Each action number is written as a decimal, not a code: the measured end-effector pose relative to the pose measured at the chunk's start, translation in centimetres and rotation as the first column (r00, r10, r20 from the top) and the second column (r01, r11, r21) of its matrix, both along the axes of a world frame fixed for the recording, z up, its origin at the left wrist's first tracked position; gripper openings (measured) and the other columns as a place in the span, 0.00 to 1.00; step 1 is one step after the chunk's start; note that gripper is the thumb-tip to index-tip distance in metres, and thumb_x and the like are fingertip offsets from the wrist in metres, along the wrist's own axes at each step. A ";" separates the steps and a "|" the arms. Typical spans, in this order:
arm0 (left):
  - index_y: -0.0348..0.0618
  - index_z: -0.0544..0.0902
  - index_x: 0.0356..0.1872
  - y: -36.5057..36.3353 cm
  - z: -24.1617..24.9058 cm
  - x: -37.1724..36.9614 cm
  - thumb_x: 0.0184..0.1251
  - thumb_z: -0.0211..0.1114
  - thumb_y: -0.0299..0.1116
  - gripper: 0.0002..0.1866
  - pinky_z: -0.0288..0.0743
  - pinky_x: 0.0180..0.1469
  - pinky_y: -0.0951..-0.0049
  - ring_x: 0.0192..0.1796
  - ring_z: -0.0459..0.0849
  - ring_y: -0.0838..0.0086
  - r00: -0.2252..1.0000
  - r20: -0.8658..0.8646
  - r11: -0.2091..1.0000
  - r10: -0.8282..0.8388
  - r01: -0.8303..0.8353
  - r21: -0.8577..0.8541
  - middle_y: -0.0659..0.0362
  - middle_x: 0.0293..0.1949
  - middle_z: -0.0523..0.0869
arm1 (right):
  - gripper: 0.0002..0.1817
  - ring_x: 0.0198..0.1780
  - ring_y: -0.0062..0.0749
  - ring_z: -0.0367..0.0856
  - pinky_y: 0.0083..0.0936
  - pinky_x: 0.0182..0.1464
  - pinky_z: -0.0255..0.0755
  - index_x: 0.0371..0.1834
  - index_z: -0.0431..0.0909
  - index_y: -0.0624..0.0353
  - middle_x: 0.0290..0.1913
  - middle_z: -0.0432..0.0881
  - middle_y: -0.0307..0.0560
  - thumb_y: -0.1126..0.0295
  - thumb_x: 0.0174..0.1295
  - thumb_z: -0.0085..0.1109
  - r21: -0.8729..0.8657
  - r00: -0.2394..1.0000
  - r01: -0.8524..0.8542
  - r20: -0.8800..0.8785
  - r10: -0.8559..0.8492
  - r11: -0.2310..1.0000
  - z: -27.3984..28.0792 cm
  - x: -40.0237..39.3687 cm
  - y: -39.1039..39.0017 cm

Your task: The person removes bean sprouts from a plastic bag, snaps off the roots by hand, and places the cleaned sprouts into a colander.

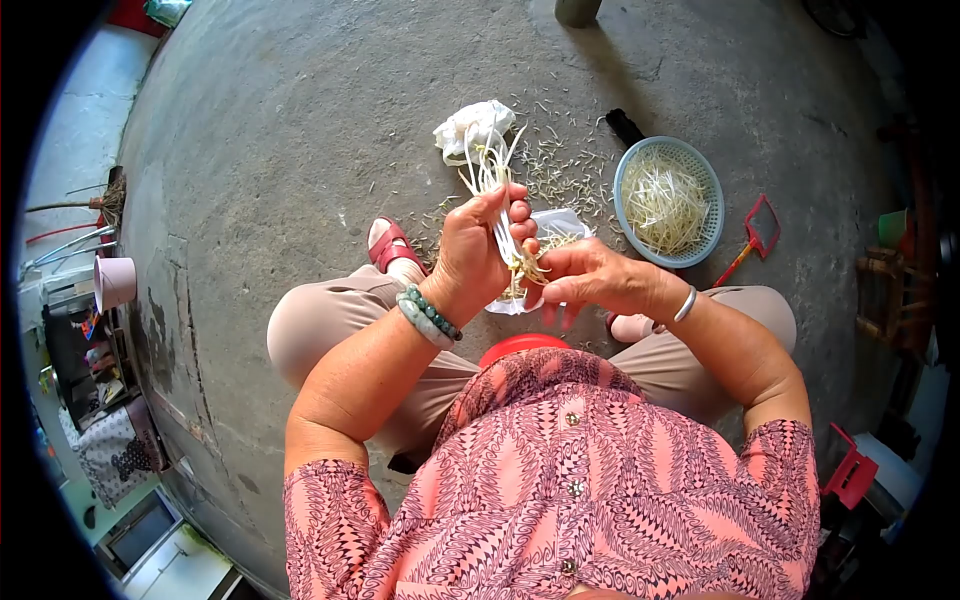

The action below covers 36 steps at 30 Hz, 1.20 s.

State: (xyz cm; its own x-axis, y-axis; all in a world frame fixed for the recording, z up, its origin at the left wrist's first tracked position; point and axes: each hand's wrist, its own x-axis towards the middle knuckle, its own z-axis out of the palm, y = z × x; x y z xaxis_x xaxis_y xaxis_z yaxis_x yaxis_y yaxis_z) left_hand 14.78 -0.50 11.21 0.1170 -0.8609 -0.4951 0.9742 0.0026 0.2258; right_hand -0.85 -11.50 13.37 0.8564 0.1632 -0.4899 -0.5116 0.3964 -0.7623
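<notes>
A bunch of long white bean sprouts [500, 232] is wrapped in my left hand [472, 245], their upper ends fanning out above the fist. My right hand [612, 282] is at the lower, yellowish ends of the bunch, thumb and fingertips closed on the sprouts there. Below my hands, a white plastic tray [562, 220] holds more sprouts; my hands partly hide it. To the right, a light blue colander [618, 195] contains a heap of white sprouts.
Short trimmed bits [565, 165] litter the concrete floor around a crumpled white plastic bag [475, 128]. A red-framed fly swatter [762, 228] lies right of the colander. A pink bucket [115, 282] stands at the far left, and a red plastic stool [850, 468] is at the lower right.
</notes>
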 end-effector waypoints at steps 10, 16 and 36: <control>0.39 0.75 0.44 -0.1 -0.3 0.4 0.73 0.49 0.37 0.12 0.77 0.47 0.62 0.35 0.80 0.71 0.998 0.050 0.996 0.036 -0.032 -0.086 0.59 0.32 0.78 | 0.13 0.22 0.16 0.73 0.15 0.25 0.69 0.34 0.81 0.64 0.20 0.76 0.35 0.63 0.67 0.55 -0.100 0.998 0.017 0.058 -0.011 0.995 -1.7 -1.1 -0.9; 0.38 0.74 0.46 0.3 0.3 1.4 0.72 0.51 0.36 0.12 0.77 0.41 0.66 0.33 0.77 0.74 0.995 0.042 0.993 0.088 -0.085 -0.083 0.60 0.31 0.76 | 0.14 0.20 0.15 0.72 0.15 0.22 0.67 0.36 0.81 0.64 0.19 0.75 0.35 0.63 0.68 0.53 -0.165 0.999 -0.013 0.030 0.018 0.986 -2.0 -1.9 -1.6; 0.27 0.74 0.52 0.9 0.2 0.0 0.70 0.54 0.42 0.23 0.82 0.38 0.74 0.29 0.81 0.75 0.960 0.112 0.956 -0.257 0.269 -0.117 0.56 0.29 0.81 | 0.18 0.17 0.16 0.71 0.13 0.19 0.63 0.36 0.79 0.63 0.18 0.75 0.37 0.57 0.68 0.49 0.043 0.995 0.078 -0.060 -0.075 0.996 0.2 0.0 -2.5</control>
